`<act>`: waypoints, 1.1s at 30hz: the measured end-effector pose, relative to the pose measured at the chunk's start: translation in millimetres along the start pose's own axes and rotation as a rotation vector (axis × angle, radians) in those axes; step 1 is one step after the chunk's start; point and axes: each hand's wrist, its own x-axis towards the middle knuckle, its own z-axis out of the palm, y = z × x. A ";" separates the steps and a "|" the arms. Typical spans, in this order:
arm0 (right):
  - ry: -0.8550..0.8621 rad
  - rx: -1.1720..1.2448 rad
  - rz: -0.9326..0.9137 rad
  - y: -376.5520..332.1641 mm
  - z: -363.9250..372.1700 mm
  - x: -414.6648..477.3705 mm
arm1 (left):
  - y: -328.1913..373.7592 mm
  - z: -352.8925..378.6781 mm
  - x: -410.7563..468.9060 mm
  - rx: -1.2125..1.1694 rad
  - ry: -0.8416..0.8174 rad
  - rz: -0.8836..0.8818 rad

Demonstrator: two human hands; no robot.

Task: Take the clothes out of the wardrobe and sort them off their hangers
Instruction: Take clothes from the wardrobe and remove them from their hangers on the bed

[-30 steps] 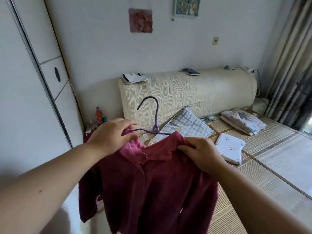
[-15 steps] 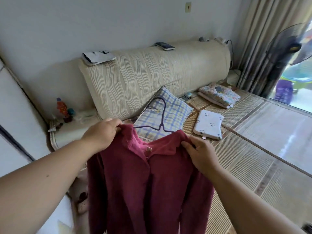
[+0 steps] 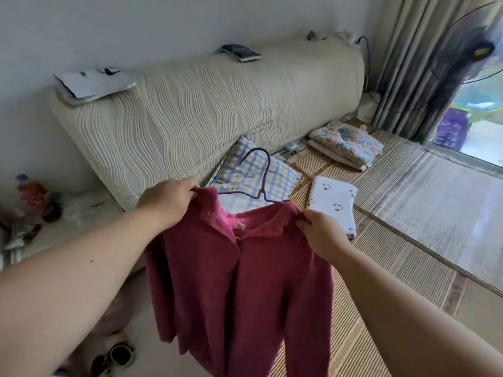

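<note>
A dark red collared cardigan (image 3: 245,289) hangs in front of me over the near edge of the bed. It sits on a thin purple hanger (image 3: 261,177) whose hook sticks up behind the collar. My left hand (image 3: 166,202) grips the cardigan's left shoulder. At the right shoulder, my right hand (image 3: 321,235) pinches the fabric by the collar. Both sleeves hang down loose.
The bed has a woven straw mat (image 3: 386,240) and a cream padded headboard (image 3: 206,110) with books on top. A checked pillow (image 3: 255,180), a small white pillow (image 3: 332,205) and folded floral clothes (image 3: 348,144) lie on it. A fan (image 3: 473,47) and curtain stand at right.
The view has turned right and down, away from the wardrobe toward the bed. The cardigan has come lower over the bed, and both hands keep their hold on its shoulders.
</note>
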 end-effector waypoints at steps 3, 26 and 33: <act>0.045 0.016 0.000 -8.4 -0.7 44.3 | -10.3 -2.8 43.8 -0.007 0.049 0.015; -0.179 -0.328 0.588 37.2 218.3 358.4 | -168.8 268.3 371.0 -0.160 -0.347 0.000; -0.215 -0.301 0.553 55.3 233.9 359.1 | -160.6 310.5 383.8 -0.194 -0.272 0.034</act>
